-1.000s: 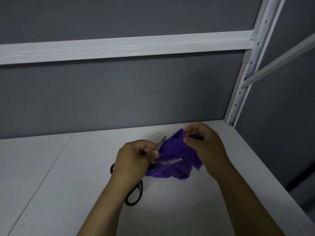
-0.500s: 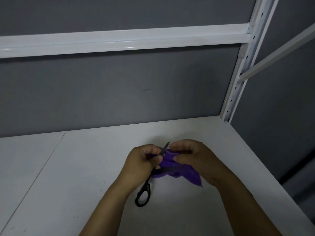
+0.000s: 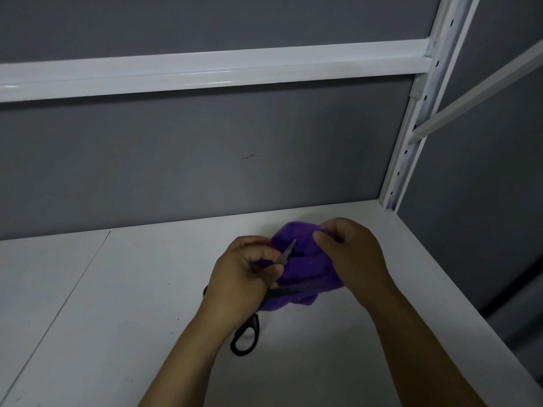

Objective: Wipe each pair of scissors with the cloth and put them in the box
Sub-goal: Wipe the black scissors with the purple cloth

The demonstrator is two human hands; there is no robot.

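Two blades of the scissors [image 3: 289,250] stand spread apart at the centre of the frame, and that is the hazard. The left hand [image 3: 244,277] has its grip clamped on them near the pivot. One tip pokes up against the purple cloth [image 3: 307,268] and the other blade lies across its lower fold. The right hand [image 3: 352,254] has its grip pinched on the cloth's upper edge. A hasty wipe along an edge could nick a finger or snag the fabric, and a slack hold could drop the scissors onto the white shelf [image 3: 117,304]. No box is in view.
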